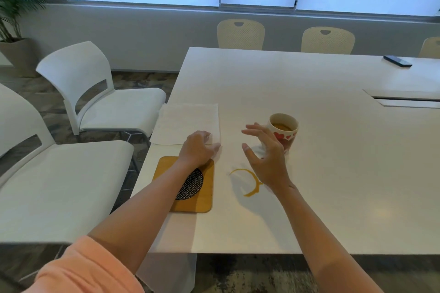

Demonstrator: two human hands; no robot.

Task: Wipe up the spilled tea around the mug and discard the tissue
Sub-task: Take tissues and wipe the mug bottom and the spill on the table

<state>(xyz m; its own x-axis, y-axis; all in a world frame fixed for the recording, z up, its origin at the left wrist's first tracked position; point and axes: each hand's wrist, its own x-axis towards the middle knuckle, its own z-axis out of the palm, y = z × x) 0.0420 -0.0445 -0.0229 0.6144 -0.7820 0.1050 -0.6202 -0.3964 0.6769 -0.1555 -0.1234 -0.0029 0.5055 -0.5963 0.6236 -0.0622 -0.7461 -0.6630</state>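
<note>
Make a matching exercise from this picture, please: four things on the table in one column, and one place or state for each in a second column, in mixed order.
Things:
1. mug
2. tea ring
3. tissue
4. wooden coaster

Places or states:
A. under the left forearm
B. spilled in a curve on the bare table
C. touched by the left hand
D. upright with tea inside, just beyond the right hand

Pairs: 1-D, 2-B, 3-C, 4-A
</note>
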